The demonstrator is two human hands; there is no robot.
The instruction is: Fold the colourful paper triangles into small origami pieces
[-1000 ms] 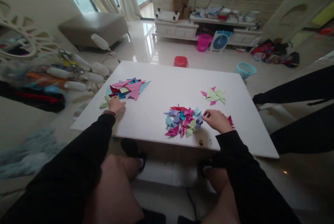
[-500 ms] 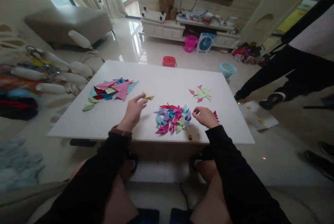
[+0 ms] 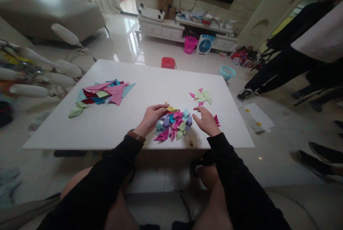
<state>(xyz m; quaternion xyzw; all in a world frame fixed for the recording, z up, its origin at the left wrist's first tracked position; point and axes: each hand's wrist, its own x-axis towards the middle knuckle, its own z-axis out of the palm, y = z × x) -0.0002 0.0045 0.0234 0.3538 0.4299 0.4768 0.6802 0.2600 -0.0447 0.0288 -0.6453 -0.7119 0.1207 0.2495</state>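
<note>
1 yellow paper fold [image 3: 173, 109] pinched in left hand [image 3: 152, 118], 12 o'clock of 1 colourful cluster [image 3: 174, 128]; right hand [image 3: 205, 121] kinda loose, 2 o'clock. White bench [image 3: 150, 83], shiny floor [image 3: 155, 49], pink bin [image 3: 190, 45] around 1.

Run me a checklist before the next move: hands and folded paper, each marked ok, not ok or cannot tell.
1. Left hand holding the yellow piece: ok.
2. Right hand free, thumb and finger apart: ok.
3. Yellow piece clear of the small-piece cluster: cannot tell; they overlap in view.
4. Cluster fully on the table: ok.
5. Larger paper pile apart from the cluster: ok.
6. No loose paper near right hand: not ok; magenta piece beside it.
</note>
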